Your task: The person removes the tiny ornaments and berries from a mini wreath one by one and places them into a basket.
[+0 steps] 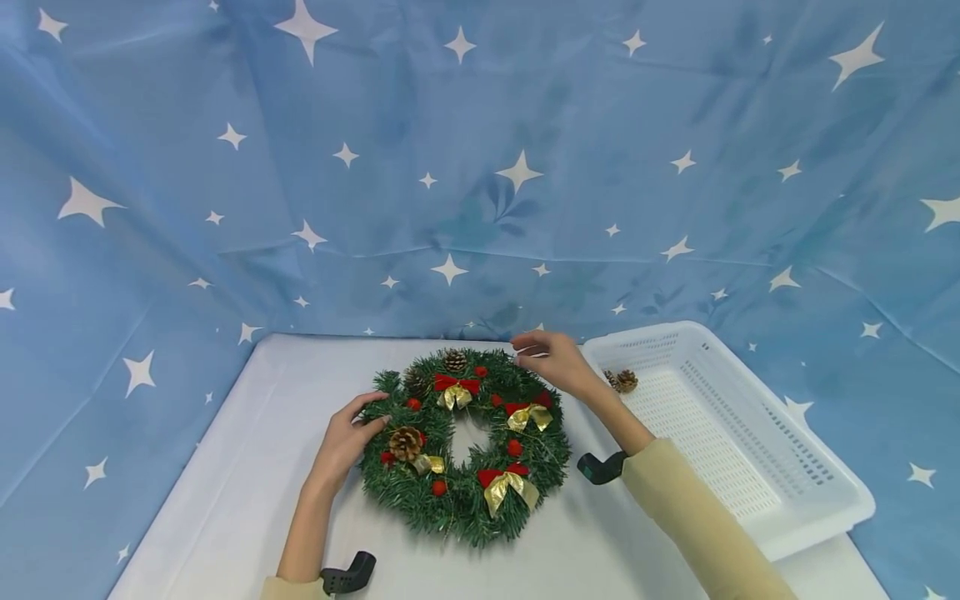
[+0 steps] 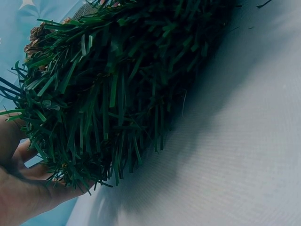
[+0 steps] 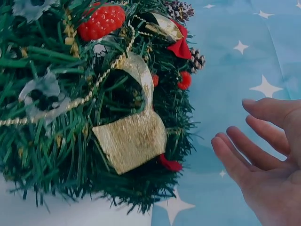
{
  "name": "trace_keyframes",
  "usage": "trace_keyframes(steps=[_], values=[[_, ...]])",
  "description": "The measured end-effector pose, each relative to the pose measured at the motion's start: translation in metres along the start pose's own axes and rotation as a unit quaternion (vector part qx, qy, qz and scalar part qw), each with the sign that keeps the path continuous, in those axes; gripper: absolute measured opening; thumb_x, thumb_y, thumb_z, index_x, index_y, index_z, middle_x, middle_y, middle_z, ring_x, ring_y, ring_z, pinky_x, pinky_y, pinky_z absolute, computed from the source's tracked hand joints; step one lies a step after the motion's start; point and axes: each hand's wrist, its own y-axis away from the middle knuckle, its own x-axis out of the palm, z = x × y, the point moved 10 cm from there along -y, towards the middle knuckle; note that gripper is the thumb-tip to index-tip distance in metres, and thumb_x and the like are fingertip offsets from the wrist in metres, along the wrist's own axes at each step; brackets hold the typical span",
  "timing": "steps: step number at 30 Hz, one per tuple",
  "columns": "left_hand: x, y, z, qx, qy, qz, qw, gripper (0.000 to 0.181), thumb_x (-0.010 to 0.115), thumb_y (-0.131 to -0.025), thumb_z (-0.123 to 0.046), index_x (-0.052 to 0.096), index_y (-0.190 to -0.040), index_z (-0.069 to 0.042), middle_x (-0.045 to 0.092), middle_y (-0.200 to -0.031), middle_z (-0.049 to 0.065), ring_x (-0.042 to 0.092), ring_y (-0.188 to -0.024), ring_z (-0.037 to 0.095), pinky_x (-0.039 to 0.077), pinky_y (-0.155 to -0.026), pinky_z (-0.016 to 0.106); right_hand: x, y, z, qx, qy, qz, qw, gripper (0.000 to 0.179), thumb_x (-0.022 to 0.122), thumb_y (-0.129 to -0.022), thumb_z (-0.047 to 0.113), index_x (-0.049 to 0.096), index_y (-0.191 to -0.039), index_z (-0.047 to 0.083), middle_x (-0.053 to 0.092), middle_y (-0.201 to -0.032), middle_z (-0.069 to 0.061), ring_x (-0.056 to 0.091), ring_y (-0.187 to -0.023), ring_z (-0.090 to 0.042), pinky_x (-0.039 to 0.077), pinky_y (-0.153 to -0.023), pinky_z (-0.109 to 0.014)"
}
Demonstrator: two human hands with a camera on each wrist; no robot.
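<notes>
A green Christmas wreath (image 1: 401, 500) lies on the white table. It bears red-and-gold bows (image 1: 508, 490), pine cones (image 1: 406, 444) and red berries (image 1: 514, 448). At its left edge my left hand (image 1: 348, 433) grips the outer branches, thumb and fingers around them in the left wrist view. My right hand (image 1: 553, 362) hovers by the wreath's upper right edge. In the right wrist view its fingers (image 3: 230, 153) are loosely bent, spread and apart from the branches, with nothing in them. A gold ribbon (image 3: 134, 143) and a gold bead string (image 3: 94, 89) show on the wreath there.
A white plastic basket (image 1: 802, 525) stands on the right of the table, with small pine cones (image 1: 626, 381) in its near left corner area. A blue cloth with white stars (image 1: 450, 167) hangs behind the table. Dark wrist devices (image 1: 351, 573) sit on both arms.
</notes>
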Motion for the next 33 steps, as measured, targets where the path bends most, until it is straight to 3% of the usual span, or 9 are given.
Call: trace_keyframes(steps=[15,33], values=[[0.0,-0.002,0.001,0.0,0.004,-0.003,1.0,0.046,0.065,-0.102,-0.022,0.056,-0.147,-0.018,0.028,-0.169,0.014,0.023,-0.152,0.052,0.028,-0.118,0.068,0.027,-0.019,0.008,-0.023,0.017,0.03,0.9991,0.038,0.071,-0.098,0.018,0.066,-0.135,0.007,0.069,-0.131,-0.017,0.069,-0.118,-0.034,0.058,-0.095,-0.047],[0.0,-0.001,0.001,0.002,0.007,-0.004,1.0,0.045,0.065,-0.102,-0.022,0.057,-0.146,-0.018,0.026,-0.169,0.014,0.022,-0.152,0.054,0.028,-0.118,0.069,0.052,-0.038,0.02,-0.01,0.009,0.048,0.9988,0.038,0.07,-0.098,0.015,0.066,-0.135,0.007,0.069,-0.13,-0.016,0.068,-0.117,-0.032,0.058,-0.094,-0.045]])
